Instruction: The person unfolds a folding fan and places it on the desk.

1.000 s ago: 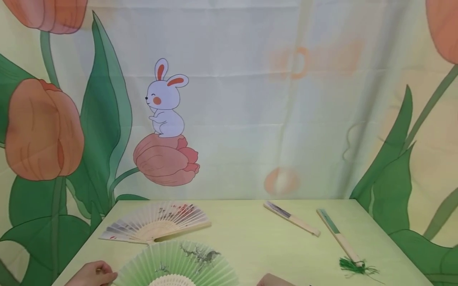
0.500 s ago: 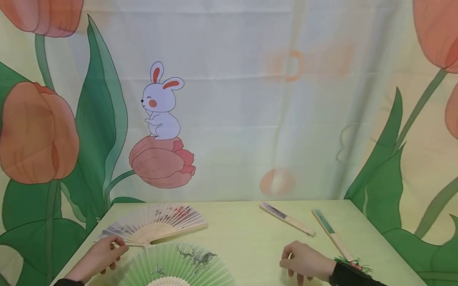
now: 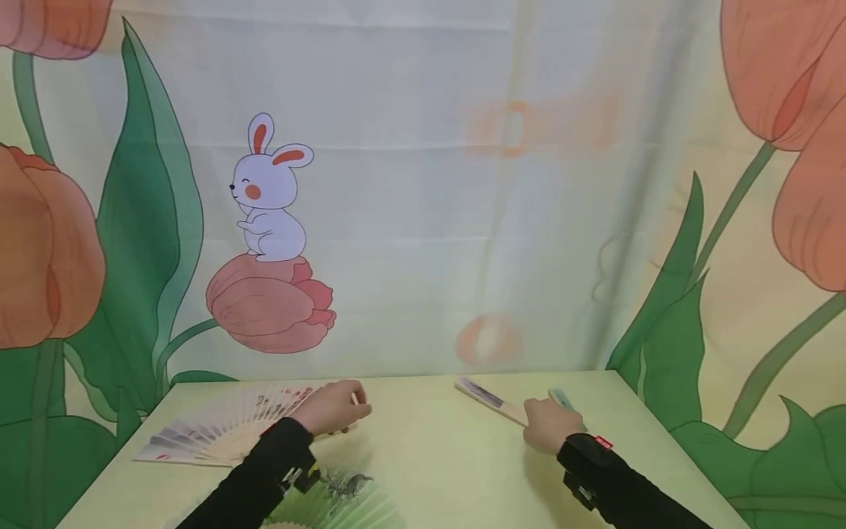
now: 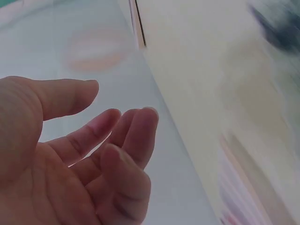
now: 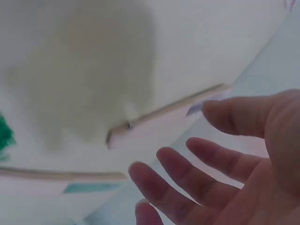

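Observation:
My left hand (image 3: 333, 408) is over the right part of a spread pale folding fan (image 3: 205, 430) with grey and red print. In the left wrist view its fingers are loosely bent, with nothing between them. Nearer me lies a spread green folding fan (image 3: 350, 499), partly covered by the left forearm. My right hand (image 3: 551, 425) hovers by two closed folding fans, its fingers relaxed and apart from both in the right wrist view. One closed fan has a grey-purple section (image 3: 485, 397); the other, with a green section (image 3: 560, 399), is mostly hidden behind the hand.
The pale green table (image 3: 436, 470) ends at a hanging cloth (image 3: 396, 220) printed with a rabbit and tulips. A green tassel (image 5: 5, 136) lies at the end of the green closed fan. Both forearms wear dark sleeves with wrist devices.
Both hands have come in from the near edge and moved forward over the table, the left one also rightward across the pale fan. The view has turned slightly right. The fans lie as before.

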The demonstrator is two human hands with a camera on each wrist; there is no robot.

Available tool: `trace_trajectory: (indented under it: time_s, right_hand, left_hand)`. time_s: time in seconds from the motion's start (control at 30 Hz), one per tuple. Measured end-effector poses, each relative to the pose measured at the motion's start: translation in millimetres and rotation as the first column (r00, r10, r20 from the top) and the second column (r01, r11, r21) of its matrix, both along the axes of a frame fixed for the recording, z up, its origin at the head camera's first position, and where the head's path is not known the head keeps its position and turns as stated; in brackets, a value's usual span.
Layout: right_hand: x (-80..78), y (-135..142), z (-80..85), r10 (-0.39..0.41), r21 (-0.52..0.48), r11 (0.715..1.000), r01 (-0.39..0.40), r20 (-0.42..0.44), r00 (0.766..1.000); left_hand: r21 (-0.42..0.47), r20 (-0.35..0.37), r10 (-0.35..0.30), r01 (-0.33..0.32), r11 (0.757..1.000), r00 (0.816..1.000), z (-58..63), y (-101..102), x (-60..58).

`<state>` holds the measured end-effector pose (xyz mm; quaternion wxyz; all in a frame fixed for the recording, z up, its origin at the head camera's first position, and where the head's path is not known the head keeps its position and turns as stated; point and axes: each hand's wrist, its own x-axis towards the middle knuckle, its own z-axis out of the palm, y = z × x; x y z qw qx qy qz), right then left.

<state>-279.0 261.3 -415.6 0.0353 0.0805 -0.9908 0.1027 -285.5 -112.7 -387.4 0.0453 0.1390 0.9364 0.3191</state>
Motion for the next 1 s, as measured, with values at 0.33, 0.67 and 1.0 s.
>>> trace_trajectory:
  time_s: [0.33, 0.67, 1.0]
  right_hand:
    - [-45.3, -20, -8.0, -0.101, 0.131, 0.987, 0.091, 0.072, 0.992]
    - [-70.8, -25, -13.7, -0.182, 0.077, 0.983, 0.168, 0.232, 0.956]
    - [-65.7, -14, -16.3, -0.17, 0.095, 0.984, 0.148, 0.292, 0.941]
  left_hand:
    - [-0.011, 0.094, -0.14, 0.142, 0.99, 0.986, -18.8, 130, -27.5]
    - [0.067, 0.161, 0.013, -0.024, 0.997, 0.987, -47.5, 206, -58.1]
    - [0.064, 0.181, -0.037, 0.026, 0.998, 0.983, -61.8, 231, -53.0]
